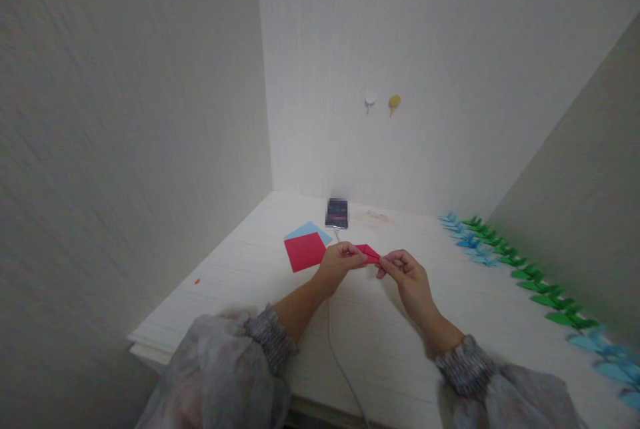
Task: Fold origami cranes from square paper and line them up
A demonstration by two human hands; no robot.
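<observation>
Head view: both hands were above the white table [240, 295], sharing one folded paper [369, 251].
Left hand [340, 265]: gripped the paper's left part between thumb and fingers.
Right hand [407, 274]: pinched the paper's right tip.
Folded paper: was red, creased, and located between the hands; contact with the table could not be determined.
Red sheet [304, 252]: lay just left of the left hand, partly covering the blue sheet [311, 228].
Phone [337, 213]: was positioned beyond the left hand, near the back wall.
Cable [336, 357]: ran from below the left wrist to the front edge.
Green pieces [553, 300]: were lined up along the right wall.
</observation>
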